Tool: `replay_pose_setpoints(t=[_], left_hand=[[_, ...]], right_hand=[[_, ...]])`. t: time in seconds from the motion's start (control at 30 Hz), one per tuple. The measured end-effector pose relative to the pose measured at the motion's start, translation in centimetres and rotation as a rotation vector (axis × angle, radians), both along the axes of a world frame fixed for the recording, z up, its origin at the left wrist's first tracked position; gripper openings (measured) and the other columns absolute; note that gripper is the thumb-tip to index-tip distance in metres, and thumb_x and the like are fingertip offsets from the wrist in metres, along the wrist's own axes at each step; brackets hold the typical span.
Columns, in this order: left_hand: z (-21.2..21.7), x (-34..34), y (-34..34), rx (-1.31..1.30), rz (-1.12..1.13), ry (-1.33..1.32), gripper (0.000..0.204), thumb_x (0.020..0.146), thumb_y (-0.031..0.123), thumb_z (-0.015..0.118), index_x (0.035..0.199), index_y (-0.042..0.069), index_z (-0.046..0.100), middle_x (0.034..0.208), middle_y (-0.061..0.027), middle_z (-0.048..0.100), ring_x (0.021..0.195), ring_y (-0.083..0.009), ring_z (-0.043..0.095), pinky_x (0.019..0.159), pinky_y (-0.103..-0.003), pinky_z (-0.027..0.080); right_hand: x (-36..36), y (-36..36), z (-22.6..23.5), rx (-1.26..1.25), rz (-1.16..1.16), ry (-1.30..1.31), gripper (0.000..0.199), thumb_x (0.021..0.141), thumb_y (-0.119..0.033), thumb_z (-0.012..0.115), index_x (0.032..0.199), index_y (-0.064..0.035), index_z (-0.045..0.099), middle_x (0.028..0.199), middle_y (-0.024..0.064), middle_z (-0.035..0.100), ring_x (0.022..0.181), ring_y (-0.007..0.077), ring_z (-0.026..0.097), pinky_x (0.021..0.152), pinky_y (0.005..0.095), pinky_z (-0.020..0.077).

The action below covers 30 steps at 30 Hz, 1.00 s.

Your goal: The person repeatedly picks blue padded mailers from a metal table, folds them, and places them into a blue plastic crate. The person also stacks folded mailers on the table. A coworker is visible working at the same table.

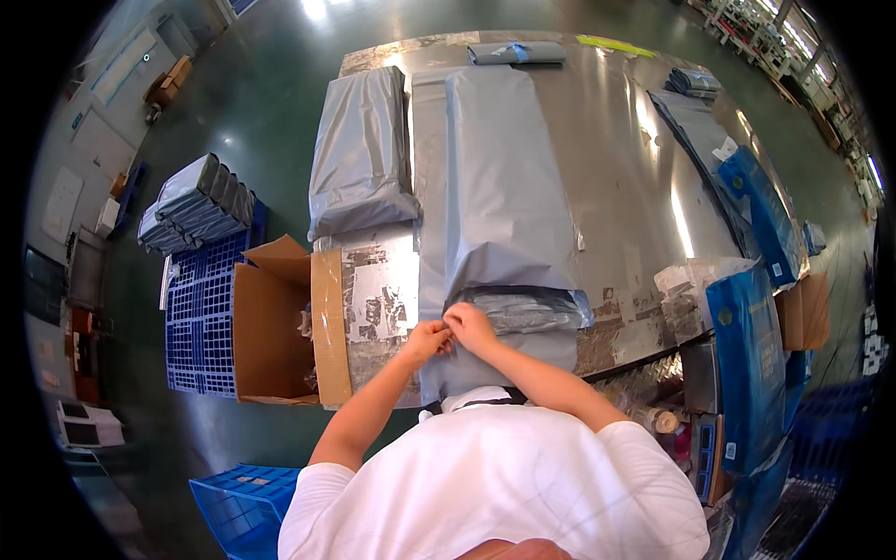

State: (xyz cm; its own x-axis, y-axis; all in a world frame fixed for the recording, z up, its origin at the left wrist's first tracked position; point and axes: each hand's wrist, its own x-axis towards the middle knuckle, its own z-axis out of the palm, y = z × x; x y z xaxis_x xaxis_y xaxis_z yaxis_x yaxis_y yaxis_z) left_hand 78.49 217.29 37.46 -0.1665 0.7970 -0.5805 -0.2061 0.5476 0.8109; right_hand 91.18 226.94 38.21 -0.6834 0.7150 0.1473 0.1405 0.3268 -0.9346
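Observation:
A long grey plastic bag (504,177) lies lengthwise on the metal table. At its near end the mouth gapes, and a clear-wrapped bundle (523,311) shows inside. My left hand (429,342) is closed in a pinch at the left corner of that mouth. Right beside it, my right hand (470,328) is also closed, its fingertips almost meeting the left ones on the bag's edge. The exact bit of film between the fingers is too small to make out. More grey plastic (495,366) lies flat below the opening, toward my body.
To the left on the table (616,187) sits a stack of grey bags (359,149). An open cardboard box (271,322) stands off the left edge. Rolled grey bundles (516,53) lie at the far edge. Blue packages (747,355) crowd the right side.

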Motion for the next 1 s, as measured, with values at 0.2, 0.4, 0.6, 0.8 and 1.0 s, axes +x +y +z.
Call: replay_pose_setpoints(t=[0.2, 0.4, 0.6, 0.8, 1.0], left_hand=[[0.6, -1.2, -1.8, -0.084, 0.024, -0.019, 0.017, 0.088, 0.014, 0.052, 0.082, 0.004, 0.063, 0.073, -0.0030, 0.064, 0.053, -0.0069, 0.053, 0.048, -0.020, 0.041], [0.1, -3.7, -2.7, -0.072, -0.100, 0.146, 0.013, 0.081, 0.008, 0.058, 0.092, 0.004, 0.063, 0.076, -0.0060, 0.063, 0.061, -0.0132, 0.057, 0.058, -0.026, 0.047], [9.3, -4.7, 2.5, 0.692, -0.740, 1.504, 0.040, 0.075, 0.004, 0.055, 0.114, 0.010, 0.052, 0.124, -0.0130, 0.046, 0.122, -0.0259, 0.036, 0.100, -0.041, 0.033], [5.1, -5.7, 7.1, 1.002, -1.091, 1.516, 0.023, 0.076, 0.013, 0.052, 0.097, 0.013, 0.061, 0.113, -0.0061, 0.056, 0.115, -0.0193, 0.047, 0.101, -0.037, 0.035], [5.5, -3.8, 7.8, 0.796, -0.058, 1.155, 0.006, 0.080, 0.003, 0.051, 0.084, 0.003, 0.056, 0.072, -0.0133, 0.056, 0.068, -0.0268, 0.057, 0.062, -0.035, 0.046]], right_hand=[[15.9, 2.5, 3.0, -0.224, -0.279, 0.042, 0.008, 0.088, -0.010, 0.049, 0.087, -0.0028, 0.053, 0.075, 0.0030, 0.056, 0.067, 0.0099, 0.053, 0.060, 0.0255, 0.0446], [45.7, -0.4, -2.1, 0.186, 0.531, -1.417, 0.020, 0.073, -0.013, 0.054, 0.091, -0.0062, 0.059, 0.088, 0.0168, 0.060, 0.082, 0.0308, 0.059, 0.067, 0.0416, 0.0479], [24.1, 11.2, 11.2, 1.071, 0.175, -0.681, 0.045, 0.074, -0.008, 0.051, 0.119, -0.0123, 0.050, 0.124, 0.0123, 0.046, 0.114, 0.0275, 0.046, 0.096, 0.0382, 0.0374], [20.2, 18.1, 6.3, 1.132, 0.633, -0.661, 0.019, 0.075, -0.012, 0.054, 0.091, -0.0097, 0.063, 0.116, 0.0079, 0.057, 0.115, 0.0223, 0.047, 0.099, 0.0355, 0.0375], [19.2, 18.7, 6.5, 0.579, -0.079, -0.211, 0.008, 0.080, -0.010, 0.056, 0.079, -0.0031, 0.054, 0.075, 0.0120, 0.058, 0.071, 0.0265, 0.057, 0.064, 0.0346, 0.0463]])
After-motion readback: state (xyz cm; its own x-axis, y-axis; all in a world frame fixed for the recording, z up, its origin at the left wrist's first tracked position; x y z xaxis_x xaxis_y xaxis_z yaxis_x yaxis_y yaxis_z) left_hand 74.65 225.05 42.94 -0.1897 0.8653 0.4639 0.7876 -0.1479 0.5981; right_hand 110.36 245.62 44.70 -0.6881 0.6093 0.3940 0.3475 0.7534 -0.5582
